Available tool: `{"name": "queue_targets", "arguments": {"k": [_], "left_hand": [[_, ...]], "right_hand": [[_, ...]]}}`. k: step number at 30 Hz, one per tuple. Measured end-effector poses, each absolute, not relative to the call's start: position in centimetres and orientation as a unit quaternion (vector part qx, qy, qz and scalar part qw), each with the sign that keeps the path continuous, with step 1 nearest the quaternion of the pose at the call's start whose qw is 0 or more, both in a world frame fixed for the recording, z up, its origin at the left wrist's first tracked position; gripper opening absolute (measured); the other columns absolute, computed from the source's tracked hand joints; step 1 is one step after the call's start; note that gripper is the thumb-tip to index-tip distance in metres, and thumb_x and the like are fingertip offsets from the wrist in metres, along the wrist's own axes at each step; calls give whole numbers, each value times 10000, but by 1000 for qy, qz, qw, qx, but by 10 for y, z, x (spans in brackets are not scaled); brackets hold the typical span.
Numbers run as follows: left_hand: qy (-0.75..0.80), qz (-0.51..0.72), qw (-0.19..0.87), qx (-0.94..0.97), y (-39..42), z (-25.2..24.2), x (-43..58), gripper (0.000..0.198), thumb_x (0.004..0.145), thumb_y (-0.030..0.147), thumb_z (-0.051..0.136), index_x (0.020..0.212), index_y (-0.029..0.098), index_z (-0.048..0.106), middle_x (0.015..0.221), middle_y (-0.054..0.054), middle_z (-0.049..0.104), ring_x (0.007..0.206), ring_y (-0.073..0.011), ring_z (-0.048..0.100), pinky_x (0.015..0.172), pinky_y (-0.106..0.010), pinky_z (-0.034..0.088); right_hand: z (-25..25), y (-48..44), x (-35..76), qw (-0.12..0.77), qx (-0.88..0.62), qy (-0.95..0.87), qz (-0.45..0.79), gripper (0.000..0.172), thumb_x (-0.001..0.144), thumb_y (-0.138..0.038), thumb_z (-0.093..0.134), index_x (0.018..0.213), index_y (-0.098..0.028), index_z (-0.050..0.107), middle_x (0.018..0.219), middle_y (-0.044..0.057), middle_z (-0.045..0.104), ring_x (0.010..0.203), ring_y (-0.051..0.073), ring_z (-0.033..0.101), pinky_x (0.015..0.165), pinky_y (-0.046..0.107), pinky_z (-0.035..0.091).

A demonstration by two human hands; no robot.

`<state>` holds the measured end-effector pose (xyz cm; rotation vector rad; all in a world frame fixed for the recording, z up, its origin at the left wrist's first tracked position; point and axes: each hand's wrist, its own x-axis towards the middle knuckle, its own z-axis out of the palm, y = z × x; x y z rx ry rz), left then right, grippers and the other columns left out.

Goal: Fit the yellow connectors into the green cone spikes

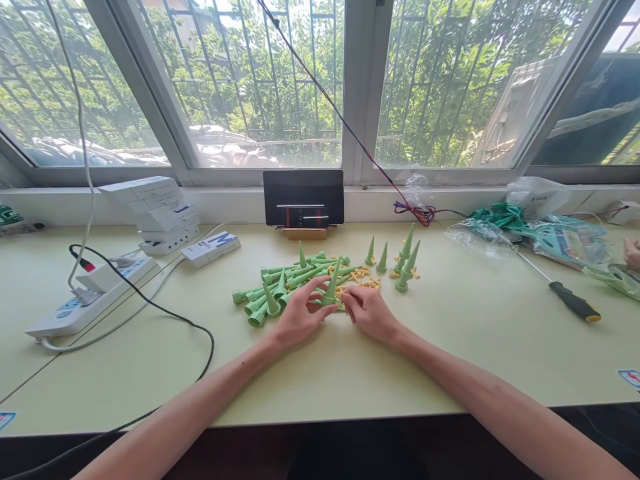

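My left hand (301, 313) is closed around the base of an upright green plastic spike (331, 285), thumb in front and fingers behind. Close beside it, my right hand (369, 310) has its fingertips pinched together; whatever they hold is too small or hidden to name. Small yellow plastic pieces (359, 273) lie loose just behind my hands. A pile of green spikes (259, 312) spreads around and behind my left hand, most lying down, a few pointing up. Beyond my right hand, several green spikes (383, 259) stand upright, and some (410, 263) have yellow pieces at their sides.
A tablet (303, 190) and a phone (306, 217) lean on a cardboard stand. At left are white boxes (165, 213), a power strip (75, 320) and a black cable (200, 327). A screwdriver (575, 301) and plastic bags (560, 233) lie right; another person's hand (633, 252) shows there.
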<state>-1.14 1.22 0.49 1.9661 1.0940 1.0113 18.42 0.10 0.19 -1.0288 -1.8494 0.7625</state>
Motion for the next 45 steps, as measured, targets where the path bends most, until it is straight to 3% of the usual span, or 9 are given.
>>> {"name": "queue_targets", "arguments": {"k": [4, 10, 20, 24, 28, 33, 40, 45], "left_hand": [[419, 392, 325, 751, 11, 6, -11, 538, 825, 427, 693, 1318, 270, 544, 1107, -57, 598, 861, -180, 644, 685, -323, 643], [421, 396, 314, 753, 10, 8, -10, 529, 818, 412, 703, 1310, 274, 567, 1109, -57, 605, 821, -164, 632, 657, -308, 637], [412, 393, 311, 761, 9, 9, -9, 521, 824, 399, 702, 1304, 264, 549, 1126, -47, 612, 750, -135, 637, 631, -293, 627], [418, 383, 343, 749, 9, 8, -8, 557, 830, 414, 696, 1320, 224, 510, 1035, -51, 622, 706, -147, 671, 591, -288, 618], [417, 387, 382, 728, 8, 10, -7, 562, 826, 438, 701, 1308, 220, 511, 946, -35, 615, 675, -161, 681, 525, -265, 591], [413, 408, 408, 704, 8, 11, -7, 528, 833, 458, 690, 1275, 214, 534, 980, -40, 581, 635, -138, 662, 489, -256, 575], [418, 408, 415, 698, 9, 12, -7, 542, 817, 464, 705, 1259, 188, 556, 1023, -66, 575, 639, -142, 660, 474, -258, 573], [416, 399, 393, 716, 8, 12, -7, 541, 818, 450, 703, 1274, 201, 550, 966, -45, 598, 656, -151, 667, 515, -275, 589]], "right_hand": [[4, 0, 183, 432, -403, -696, 408, 362, 972, -348, 442, 639, -207, 462, 470, -40, 487, 440, 109, 449, 509, 246, 389], [6, 1, 181, 422, -379, -597, 568, 390, 902, -475, 526, 637, -201, 446, 534, -64, 427, 373, 72, 428, 345, 201, 264], [6, 4, 184, 390, -327, -538, 671, 467, 863, -594, 581, 675, -195, 428, 537, -98, 301, 377, 65, 438, 346, 174, 219], [2, 5, 182, 405, -364, -584, 602, 478, 902, -623, 494, 671, -213, 414, 505, -98, 292, 360, 81, 411, 348, 202, 249], [2, 3, 182, 439, -417, -682, 411, 443, 969, -550, 418, 683, -212, 437, 504, -60, 416, 419, 100, 415, 458, 247, 358], [6, 3, 187, 448, -413, -748, 262, 306, 976, -446, 478, 813, -199, 555, 633, -21, 514, 556, 127, 441, 541, 259, 361], [3, 6, 191, 433, -384, -799, 163, 250, 998, -371, 483, 840, -197, 567, 741, 18, 577, 663, 155, 518, 622, 272, 400], [-1, 7, 191, 432, -369, -812, 136, 287, 1015, -351, 438, 777, -207, 508, 731, 21, 564, 652, 157, 503, 620, 275, 396]]}}
